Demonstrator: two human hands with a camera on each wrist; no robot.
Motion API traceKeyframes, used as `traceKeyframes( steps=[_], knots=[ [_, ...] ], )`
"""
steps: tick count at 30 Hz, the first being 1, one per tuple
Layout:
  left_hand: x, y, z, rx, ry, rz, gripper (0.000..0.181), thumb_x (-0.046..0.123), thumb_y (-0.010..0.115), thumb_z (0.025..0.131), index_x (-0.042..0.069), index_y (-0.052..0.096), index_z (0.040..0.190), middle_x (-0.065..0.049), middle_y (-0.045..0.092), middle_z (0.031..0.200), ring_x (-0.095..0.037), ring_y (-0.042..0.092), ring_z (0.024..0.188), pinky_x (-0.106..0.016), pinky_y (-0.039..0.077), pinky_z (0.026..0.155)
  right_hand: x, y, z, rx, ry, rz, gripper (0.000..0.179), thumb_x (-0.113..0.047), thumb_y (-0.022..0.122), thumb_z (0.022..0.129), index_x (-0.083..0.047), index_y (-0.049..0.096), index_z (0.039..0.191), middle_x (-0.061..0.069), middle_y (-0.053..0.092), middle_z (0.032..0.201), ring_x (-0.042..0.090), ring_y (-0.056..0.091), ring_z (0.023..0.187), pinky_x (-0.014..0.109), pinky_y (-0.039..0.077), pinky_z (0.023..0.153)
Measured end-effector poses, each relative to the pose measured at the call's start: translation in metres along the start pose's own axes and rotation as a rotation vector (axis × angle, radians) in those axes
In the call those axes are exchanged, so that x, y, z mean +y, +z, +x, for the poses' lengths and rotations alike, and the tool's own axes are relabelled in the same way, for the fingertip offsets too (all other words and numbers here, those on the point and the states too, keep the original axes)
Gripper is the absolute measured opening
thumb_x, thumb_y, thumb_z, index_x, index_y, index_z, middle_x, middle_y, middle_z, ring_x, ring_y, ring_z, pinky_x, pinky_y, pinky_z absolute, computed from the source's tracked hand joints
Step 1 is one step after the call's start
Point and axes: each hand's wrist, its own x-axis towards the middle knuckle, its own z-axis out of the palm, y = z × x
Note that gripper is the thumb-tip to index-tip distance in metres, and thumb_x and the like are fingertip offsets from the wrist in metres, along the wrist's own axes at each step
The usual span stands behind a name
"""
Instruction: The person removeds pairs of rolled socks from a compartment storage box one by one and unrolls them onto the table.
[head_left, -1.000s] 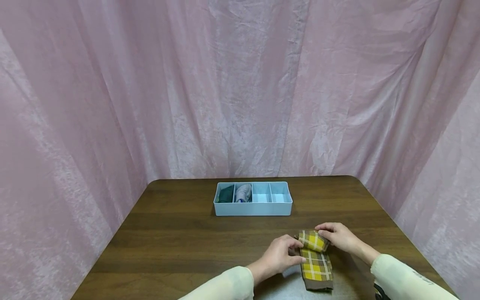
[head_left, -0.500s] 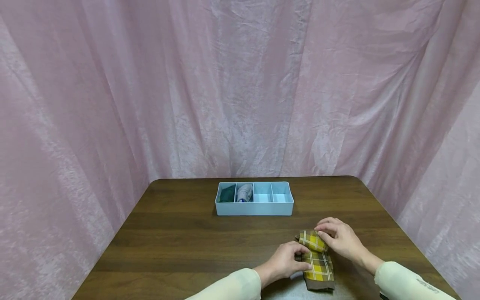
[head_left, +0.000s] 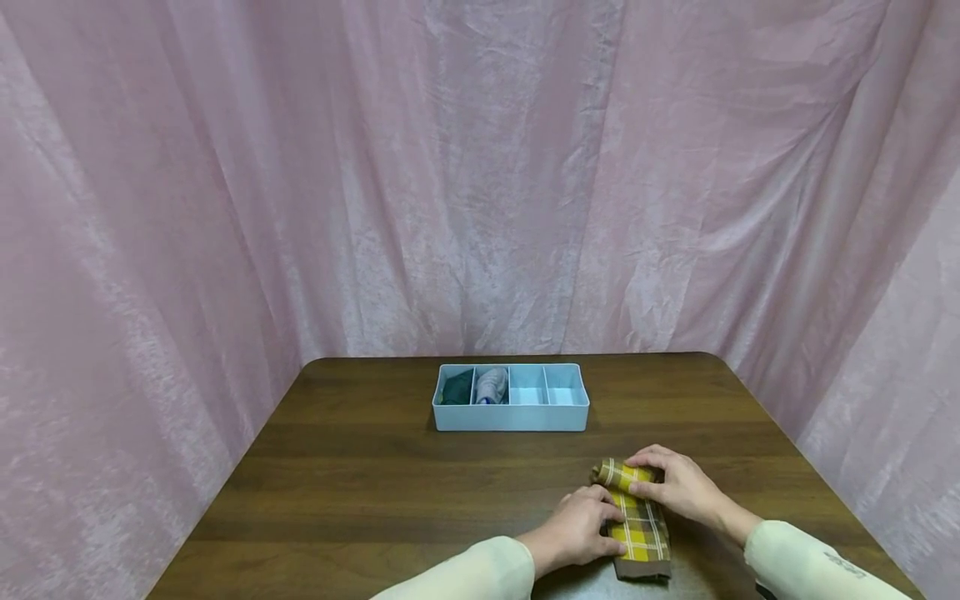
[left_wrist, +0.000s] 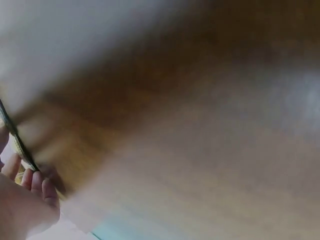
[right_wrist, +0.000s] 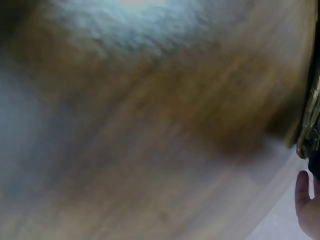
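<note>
A yellow and brown plaid sock [head_left: 636, 533] lies on the table at the lower right of the head view, its brown cuff facing me. Its far end is folded over into a thick roll [head_left: 617, 474]. My right hand [head_left: 681, 487] grips the right side of that roll, thumb on the near face and fingers behind. Along the sock's left edge, my left hand [head_left: 576, 527] rests its fingertips and thumb on the fabric. Both wrist views are blurred; the left hand [left_wrist: 30, 200] and right hand [right_wrist: 309, 207] show only at their edges.
A light blue divided box [head_left: 512, 419] stands farther back on the brown wooden table [head_left: 360, 475]. A dark green rolled cloth [head_left: 457, 388] and a grey one [head_left: 492, 386] fill its two left compartments. Pink curtains [head_left: 480, 183] hang behind.
My left hand has shifted right and slightly toward me along the sock's edge. My right thumb has come onto the near face of the roll, and the roll looks tighter.
</note>
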Motion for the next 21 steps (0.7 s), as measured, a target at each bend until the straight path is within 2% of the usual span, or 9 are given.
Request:
traceKeyframes(
  steps=[6, 14, 18, 21],
  knots=[
    [0.001, -0.004, 0.001, -0.025, 0.020, 0.063, 0.036, 0.049, 0.075, 0.086, 0.030, 0.074, 0.116, 0.016, 0.054, 0.112, 0.000, 0.048, 0.102, -0.018, 0.040, 0.084, 0.002, -0.004, 0.009, -0.084, 0.090, 0.028, 0.026, -0.029, 0.072, 0.092, -0.014, 0.073, 0.113, -0.005, 0.068, 0.107, 0.021, 0.063, 0.099, 0.037, 0.050, 0.081],
    [-0.001, -0.005, 0.002, -0.046, 0.104, 0.137, 0.037, 0.048, 0.072, 0.088, 0.026, 0.073, 0.118, 0.013, 0.057, 0.120, -0.001, 0.052, 0.111, -0.019, 0.042, 0.091, -0.003, -0.003, 0.019, -0.106, 0.164, -0.034, 0.020, -0.022, 0.068, 0.093, -0.010, 0.074, 0.108, 0.005, 0.070, 0.105, 0.031, 0.064, 0.101, 0.050, 0.049, 0.085],
    [-0.004, -0.007, 0.002, -0.055, 0.141, 0.159, 0.037, 0.048, 0.071, 0.088, 0.026, 0.073, 0.118, 0.014, 0.058, 0.120, 0.000, 0.052, 0.111, -0.018, 0.042, 0.090, -0.005, -0.004, 0.023, -0.119, 0.206, -0.055, 0.017, -0.022, 0.066, 0.094, -0.012, 0.072, 0.106, 0.007, 0.070, 0.105, 0.027, 0.064, 0.095, 0.048, 0.049, 0.080],
    [-0.006, -0.009, 0.002, -0.065, 0.166, 0.162, 0.038, 0.048, 0.071, 0.089, 0.026, 0.072, 0.119, 0.013, 0.058, 0.122, 0.000, 0.052, 0.112, -0.017, 0.041, 0.091, -0.005, -0.005, 0.025, -0.133, 0.254, -0.012, 0.018, -0.023, 0.062, 0.096, -0.010, 0.070, 0.108, 0.009, 0.069, 0.105, 0.026, 0.062, 0.094, 0.047, 0.049, 0.079]
  ],
)
